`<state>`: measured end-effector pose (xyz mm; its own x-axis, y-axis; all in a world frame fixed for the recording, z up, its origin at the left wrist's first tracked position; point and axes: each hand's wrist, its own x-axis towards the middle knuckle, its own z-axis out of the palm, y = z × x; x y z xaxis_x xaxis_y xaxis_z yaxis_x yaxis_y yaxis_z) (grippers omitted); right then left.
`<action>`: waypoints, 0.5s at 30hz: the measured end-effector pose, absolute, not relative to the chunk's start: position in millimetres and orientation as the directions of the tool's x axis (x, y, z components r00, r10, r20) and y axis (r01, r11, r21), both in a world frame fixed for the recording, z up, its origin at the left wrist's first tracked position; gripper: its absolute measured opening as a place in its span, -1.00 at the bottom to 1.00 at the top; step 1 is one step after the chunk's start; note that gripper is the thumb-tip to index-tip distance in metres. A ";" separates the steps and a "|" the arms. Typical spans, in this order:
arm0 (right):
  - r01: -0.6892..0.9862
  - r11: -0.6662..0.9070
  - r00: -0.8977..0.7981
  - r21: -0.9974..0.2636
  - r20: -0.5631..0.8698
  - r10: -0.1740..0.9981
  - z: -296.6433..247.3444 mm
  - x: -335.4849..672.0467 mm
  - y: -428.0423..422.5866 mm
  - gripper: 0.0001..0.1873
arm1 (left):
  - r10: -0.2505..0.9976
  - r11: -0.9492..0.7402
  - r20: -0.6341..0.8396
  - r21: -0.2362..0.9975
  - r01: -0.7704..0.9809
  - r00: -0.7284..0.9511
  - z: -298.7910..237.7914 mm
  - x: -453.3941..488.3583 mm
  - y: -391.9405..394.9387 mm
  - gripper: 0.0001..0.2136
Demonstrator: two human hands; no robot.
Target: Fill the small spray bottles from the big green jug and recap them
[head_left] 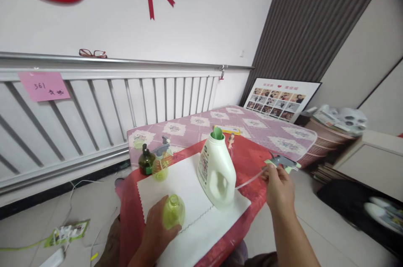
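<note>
My left hand (160,225) is wrapped round a translucent yellow-green spray bottle (174,210) with an open neck, at the near side of the white cloth (201,233). Off to the right, above the table's edge, my right hand (278,185) grips a grey and green spray trigger head (283,162). Its clear tube points left toward the large pale green detergent jug (217,170). That jug stands upright on the cloth with a green spout (217,133) showing at its mouth. Behind my left hand is another yellow-green spray bottle (160,168), its trigger head fitted.
A dark green pump bottle (146,160) stands at the back left of the red table cover (248,162). Farther back are a yellow box (227,129) and a small figure (231,140). A radiator (151,99) lines the wall. A power strip (67,233) lies on the floor.
</note>
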<state>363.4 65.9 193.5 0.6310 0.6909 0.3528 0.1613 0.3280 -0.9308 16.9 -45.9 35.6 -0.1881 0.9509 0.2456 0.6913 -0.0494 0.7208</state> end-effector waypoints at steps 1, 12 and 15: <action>0.166 0.318 0.636 -0.933 0.348 0.689 192.2 365.5 67.4 -0.66 | 0.946 -0.050 0.255 0.721 0.691 -0.198 35.3 17.7 -46.3 -0.24; 0.479 0.196 0.250 -0.856 0.347 0.904 188.4 360.7 82.3 -0.72 | 0.967 -0.040 0.202 0.716 0.697 -0.152 21.0 4.9 -44.6 -0.23; 0.539 0.191 0.102 -0.820 0.289 0.952 177.5 346.8 86.8 -0.74 | 0.973 -0.045 0.191 0.714 0.698 -0.132 17.9 3.2 -43.6 -0.23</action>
